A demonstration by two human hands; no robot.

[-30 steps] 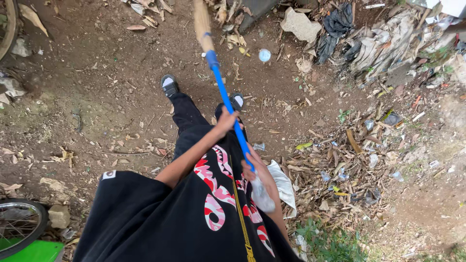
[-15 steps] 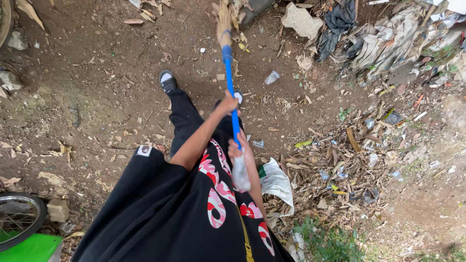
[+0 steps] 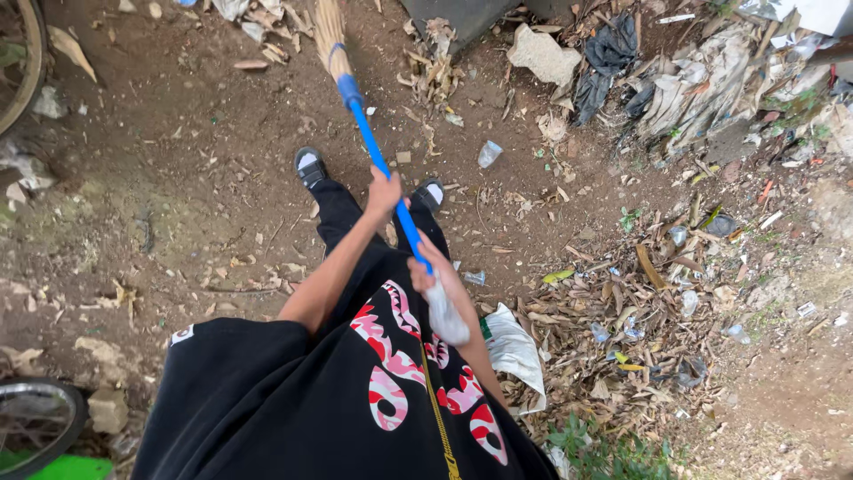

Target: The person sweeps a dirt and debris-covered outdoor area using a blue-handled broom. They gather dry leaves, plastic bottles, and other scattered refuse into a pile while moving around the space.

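I hold a broom with a blue handle (image 3: pixel 366 133) and straw bristles (image 3: pixel 329 27) that rest on the dirt ground ahead of my feet. My left hand (image 3: pixel 385 190) grips the handle partway down. My right hand (image 3: pixel 428 272) grips it lower, near its white end (image 3: pixel 447 316) by my chest. A clear plastic cup (image 3: pixel 489 154) lies on the dirt to the right of the handle. My two black shoes (image 3: pixel 308 165) stand below the bristles.
Dry leaves and litter (image 3: pixel 640 311) cover the ground at right. A rock (image 3: pixel 544 55), black bags and crumpled trash (image 3: pixel 702 80) lie at the top right. A white plastic bag (image 3: pixel 515 351) lies beside my right side. Bicycle wheels (image 3: pixel 35 427) sit at the left edge.
The broom head has swung left and forward across the dirt. The plastic cup sits lower and further right of the broom than before.
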